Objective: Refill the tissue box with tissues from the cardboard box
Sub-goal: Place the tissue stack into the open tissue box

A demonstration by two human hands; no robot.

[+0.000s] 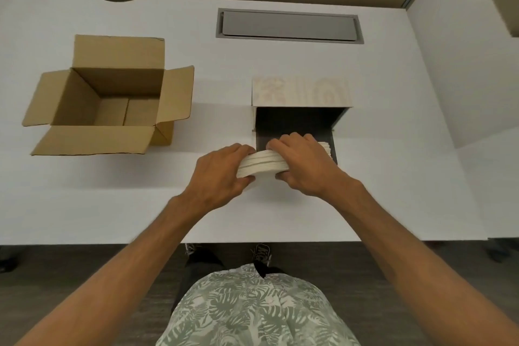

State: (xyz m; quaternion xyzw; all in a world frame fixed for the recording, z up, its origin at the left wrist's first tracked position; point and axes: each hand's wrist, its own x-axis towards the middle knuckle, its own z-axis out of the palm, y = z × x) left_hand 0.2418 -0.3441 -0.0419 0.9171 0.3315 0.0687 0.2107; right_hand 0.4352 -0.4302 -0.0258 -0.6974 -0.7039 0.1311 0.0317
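A thick stack of cream tissues is held between both hands just above the white table. My left hand grips its left end and my right hand grips its right end. The stack's right end reaches over the near edge of the tissue box, which has a dark inside and a pale patterned lid hinged back at the far side. The brown cardboard box stands at the left with its flaps open; its visible inside holds nothing.
A grey cable-tray cover is set into the table at the back. A white partition wall runs along the right side. The table's near edge is just in front of my torso and shoes.
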